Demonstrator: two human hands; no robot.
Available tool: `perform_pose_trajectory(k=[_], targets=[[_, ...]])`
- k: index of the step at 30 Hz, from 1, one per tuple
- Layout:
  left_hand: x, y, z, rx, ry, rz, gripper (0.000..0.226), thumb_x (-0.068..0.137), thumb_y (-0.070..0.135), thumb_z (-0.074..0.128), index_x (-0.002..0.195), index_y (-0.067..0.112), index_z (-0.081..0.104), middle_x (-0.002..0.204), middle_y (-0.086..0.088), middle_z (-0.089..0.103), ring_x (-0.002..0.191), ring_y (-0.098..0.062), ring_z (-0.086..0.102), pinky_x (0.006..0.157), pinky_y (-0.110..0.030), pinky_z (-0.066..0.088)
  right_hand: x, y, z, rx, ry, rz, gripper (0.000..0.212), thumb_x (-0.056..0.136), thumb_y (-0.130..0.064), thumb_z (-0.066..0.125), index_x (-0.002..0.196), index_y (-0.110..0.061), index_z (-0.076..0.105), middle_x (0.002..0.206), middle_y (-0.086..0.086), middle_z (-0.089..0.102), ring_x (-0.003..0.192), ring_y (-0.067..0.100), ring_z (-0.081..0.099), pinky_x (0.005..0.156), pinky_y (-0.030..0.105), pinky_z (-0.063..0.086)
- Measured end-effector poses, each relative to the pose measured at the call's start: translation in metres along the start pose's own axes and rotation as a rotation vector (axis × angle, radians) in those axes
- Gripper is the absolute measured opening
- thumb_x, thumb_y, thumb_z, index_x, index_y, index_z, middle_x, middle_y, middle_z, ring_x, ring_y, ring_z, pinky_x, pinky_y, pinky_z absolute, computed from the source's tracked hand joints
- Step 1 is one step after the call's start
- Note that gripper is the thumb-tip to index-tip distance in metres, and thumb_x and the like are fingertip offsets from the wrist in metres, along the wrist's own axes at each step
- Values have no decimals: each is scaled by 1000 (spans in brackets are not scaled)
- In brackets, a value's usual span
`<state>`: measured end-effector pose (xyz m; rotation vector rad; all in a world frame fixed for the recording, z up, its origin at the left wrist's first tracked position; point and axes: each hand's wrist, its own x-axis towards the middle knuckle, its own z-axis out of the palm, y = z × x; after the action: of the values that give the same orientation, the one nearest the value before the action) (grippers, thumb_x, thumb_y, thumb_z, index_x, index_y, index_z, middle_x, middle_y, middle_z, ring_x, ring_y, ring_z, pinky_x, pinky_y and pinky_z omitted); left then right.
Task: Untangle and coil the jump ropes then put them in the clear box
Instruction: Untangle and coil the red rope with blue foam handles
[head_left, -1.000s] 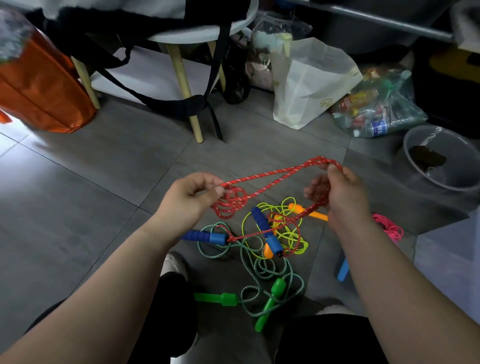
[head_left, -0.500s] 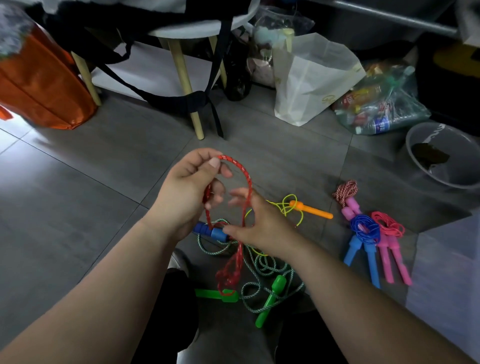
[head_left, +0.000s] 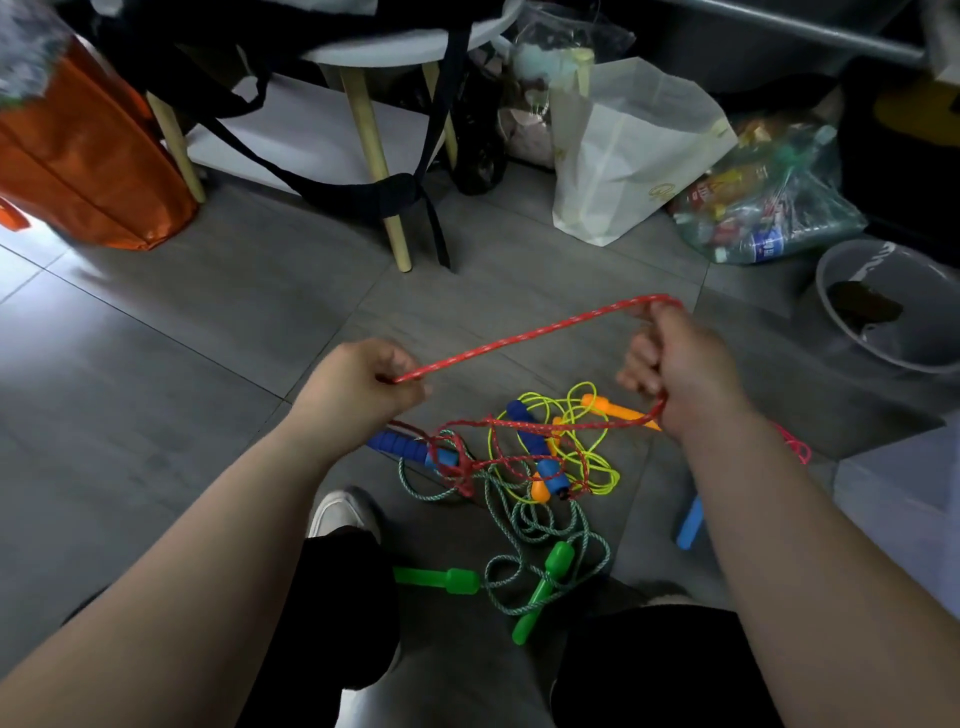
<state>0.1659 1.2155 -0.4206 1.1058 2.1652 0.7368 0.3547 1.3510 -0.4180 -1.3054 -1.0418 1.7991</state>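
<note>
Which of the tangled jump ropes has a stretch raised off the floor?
The red rope: one stretch of it runs taut through the air, while the green rope and the yellow rope lie loose on the floor.

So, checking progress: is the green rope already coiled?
No, the green rope lies in loose tangled loops on the floor.

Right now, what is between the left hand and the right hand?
In the head view, one stretch of red rope spans from the left hand to the right hand.

Head-worn view, facing forward and down, close over floor (head_left: 218, 332)
</note>
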Motion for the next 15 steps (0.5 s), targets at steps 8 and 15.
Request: perform_pose_trajectory(k=[8,15], targets=[[-2,-5,-4,-183,-110,-189,24,92,16,50,76,5,64,51,1,64,49,-11,60,50,-19,50,14,7,-39,-113,251,-14,21,97,-19,34,83,-17,49,43,-8,59,38,3,54,36,13,34],[-7,33,-4,-874,-151,-206,31,98,20,35,79,7,56,53,0,67,54,-8,67,52,-17,54,-14,35,0,-887,28,-127,61,87,-21,59,140,-16,31,144,8,35,131,21,34,98,22,30]])
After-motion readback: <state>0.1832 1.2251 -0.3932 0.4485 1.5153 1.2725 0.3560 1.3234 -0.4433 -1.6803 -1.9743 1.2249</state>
